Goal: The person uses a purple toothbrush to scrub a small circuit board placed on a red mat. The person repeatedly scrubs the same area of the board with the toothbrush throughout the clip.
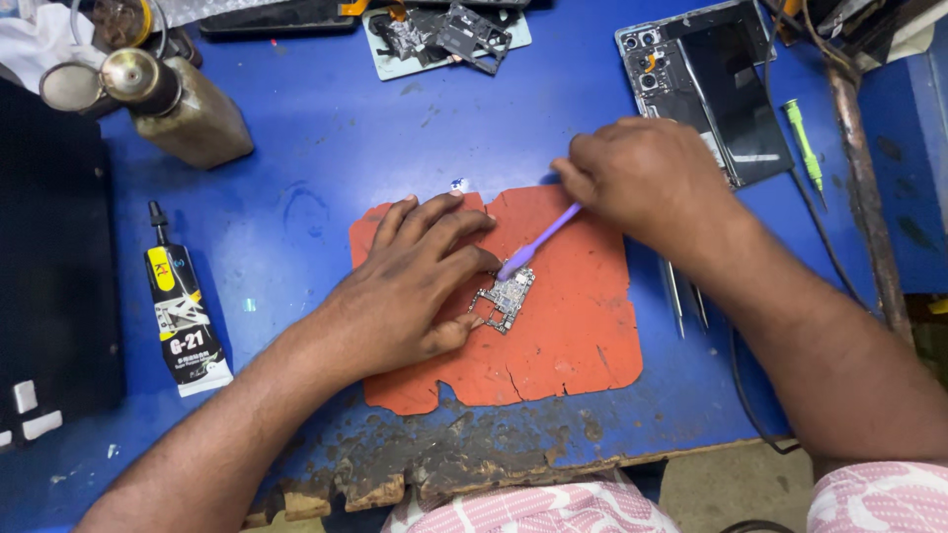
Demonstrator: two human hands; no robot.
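Note:
A small phone circuit board (508,295) lies on a worn orange mat (583,326) on the blue table. My left hand (415,286) rests flat on the mat, thumb and fingertips pressing the board's left edge. My right hand (637,178) grips a purple brush (538,242) whose tip touches the top of the board.
A glue tube (180,316) lies at left, a brass-topped bottle (178,104) at the back left. An opened phone body (711,84) and a green screwdriver (804,143) sit back right. Tweezers (681,296) lie right of the mat. Loose parts (444,35) sit at the back; the table's front edge (444,464) is chipped.

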